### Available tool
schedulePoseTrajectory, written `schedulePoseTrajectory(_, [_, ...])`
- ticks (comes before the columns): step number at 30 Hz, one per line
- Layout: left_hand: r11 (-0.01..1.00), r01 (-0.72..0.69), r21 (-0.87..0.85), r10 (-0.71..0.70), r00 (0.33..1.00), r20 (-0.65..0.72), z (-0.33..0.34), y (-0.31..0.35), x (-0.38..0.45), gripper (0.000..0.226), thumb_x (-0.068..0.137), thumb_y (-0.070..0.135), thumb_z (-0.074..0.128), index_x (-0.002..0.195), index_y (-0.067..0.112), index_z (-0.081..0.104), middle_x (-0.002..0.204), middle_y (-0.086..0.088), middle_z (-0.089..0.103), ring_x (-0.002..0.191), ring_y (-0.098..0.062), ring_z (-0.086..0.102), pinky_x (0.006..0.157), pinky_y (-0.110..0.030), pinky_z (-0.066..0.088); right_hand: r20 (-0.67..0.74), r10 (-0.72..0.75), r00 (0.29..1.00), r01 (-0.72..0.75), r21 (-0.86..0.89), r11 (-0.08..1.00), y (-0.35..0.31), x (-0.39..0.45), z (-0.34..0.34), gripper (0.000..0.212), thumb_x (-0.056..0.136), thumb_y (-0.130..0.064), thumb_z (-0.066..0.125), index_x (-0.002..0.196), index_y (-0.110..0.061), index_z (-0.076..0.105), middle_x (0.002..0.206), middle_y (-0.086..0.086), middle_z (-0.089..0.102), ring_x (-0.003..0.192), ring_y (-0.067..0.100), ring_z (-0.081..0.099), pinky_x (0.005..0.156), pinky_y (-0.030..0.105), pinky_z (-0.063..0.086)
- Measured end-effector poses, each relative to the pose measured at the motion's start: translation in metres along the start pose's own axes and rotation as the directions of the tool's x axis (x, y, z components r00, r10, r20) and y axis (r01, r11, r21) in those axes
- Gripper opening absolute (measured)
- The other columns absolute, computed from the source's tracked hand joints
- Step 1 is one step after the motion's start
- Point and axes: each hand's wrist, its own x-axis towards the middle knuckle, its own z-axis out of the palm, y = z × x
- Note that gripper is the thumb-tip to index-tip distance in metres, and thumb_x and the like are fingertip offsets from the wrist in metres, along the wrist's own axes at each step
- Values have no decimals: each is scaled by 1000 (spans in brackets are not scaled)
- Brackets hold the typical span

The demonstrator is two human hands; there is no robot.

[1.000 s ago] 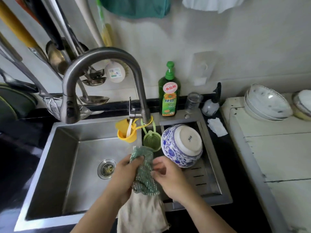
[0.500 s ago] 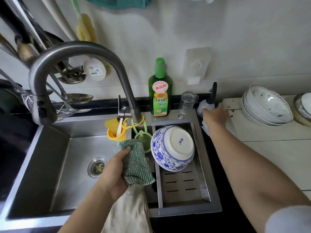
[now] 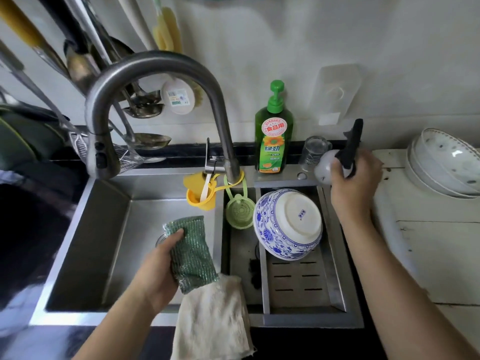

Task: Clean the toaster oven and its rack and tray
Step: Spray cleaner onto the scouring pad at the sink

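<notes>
Currently left hand grips a green ribbed scouring pad over the stainless steel sink basin, cream cloth hanging below it over the front rim; right hand is curled round a white spray bottle with black trigger head, beside the green dish-soap pump bottle; blue-and-white porcelain bowl lies upturned on the drain tray; toaster oven, rack, tray not in view.

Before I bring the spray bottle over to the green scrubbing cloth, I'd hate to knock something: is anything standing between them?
Yes. The upturned blue-and-white bowl leaning in the drain tray sits between the spray bottle in the right hand and the green scrubbing cloth in the left hand.
</notes>
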Motion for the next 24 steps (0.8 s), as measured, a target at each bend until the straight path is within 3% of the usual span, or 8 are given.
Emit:
schedulePoseTrajectory(4, [997, 31, -72, -34, 999, -37, -45, 0, 6, 42, 104, 29, 50, 132, 2, 65, 127, -20, 70, 118, -37, 67, 110, -56, 45, 188, 34, 982, -91, 305, 948, -82, -72, -22, 17, 88, -15, 63, 105, -16, 59, 111, -2, 57, 109, 1, 51, 91, 14, 38])
schedulePoseTrajectory(6, [998, -3, -61, 0, 998, -55, -67, 6, 9, 42, 103, 24, 50, 135, 0, 62, 131, -23, 68, 124, -39, 64, 112, -58, 43, 421, 93, 902, -292, 437, 851, -116, -106, -19, 18, 91, -24, 59, 108, -31, 57, 111, -15, 61, 110, -2, 55, 91, 14, 40])
schedulePoseTrajectory(9, [993, -107, 52, 112, 989, -97, -97, 16, 15, 30, 101, 12, 53, 125, -1, 66, 119, -25, 72, 111, -40, 68, 103, -58, 51, 668, 97, 738, -485, 425, 764, -144, -154, -1, 20, 91, -31, 59, 107, -42, 59, 109, -4, 69, 107, 11, 62, 91, 25, 46])
schedulePoseTrajectory(12, [966, -144, 216, 186, 964, -190, -127, 30, 24, 14, 96, 3, 56, 99, 6, 69, 92, -19, 74, 86, -38, 70, 80, -51, 58, 701, 100, 706, -510, 405, 759, -172, -185, 17, 26, 81, -31, 62, 106, -35, 58, 102, 4, 67, 96, 15, 64, 84, 16, 47])
schedulePoseTrajectory(14, [985, -146, 90, 161, 967, -198, -154, 42, 32, 18, 95, 0, 51, 100, 5, 67, 91, -18, 70, 81, -32, 67, 69, -43, 56, 688, 182, 702, -566, 384, 730, -194, -200, 30, 24, 83, -19, 65, 106, -18, 59, 91, 7, 62, 83, 8, 59, 75, 7, 43])
schedulePoseTrajectory(16, [994, -87, -71, 76, 987, -142, -181, 56, 40, 25, 96, -1, 46, 110, 2, 66, 99, -19, 72, 83, -28, 69, 69, -39, 58, 655, 284, 700, -616, 354, 704, -213, -216, 44, 19, 86, -15, 66, 102, -7, 60, 85, 19, 59, 75, 10, 57, 71, 14, 47])
schedulePoseTrajectory(19, [993, -29, -115, 30, 1000, 5, -210, 65, 43, 28, 101, 4, 47, 123, 1, 64, 115, -17, 75, 99, -27, 73, 79, -38, 60, 627, 281, 726, -544, 274, 793, -228, -234, 55, 23, 77, -30, 65, 95, -17, 57, 92, 20, 59, 85, 34, 65, 79, 48, 52])
schedulePoseTrajectory(24, [980, 4, -201, 25, 989, 143, -245, 84, 45, 40, 109, 34, 44, 133, 7, 63, 128, -18, 71, 119, -31, 68, 104, -46, 49, 701, 30, 713, -133, 93, 987, -241, -251, 69, 38, 85, -19, 63, 123, -22, 59, 116, -10, 55, 112, 7, 55, 101, 33, 43])
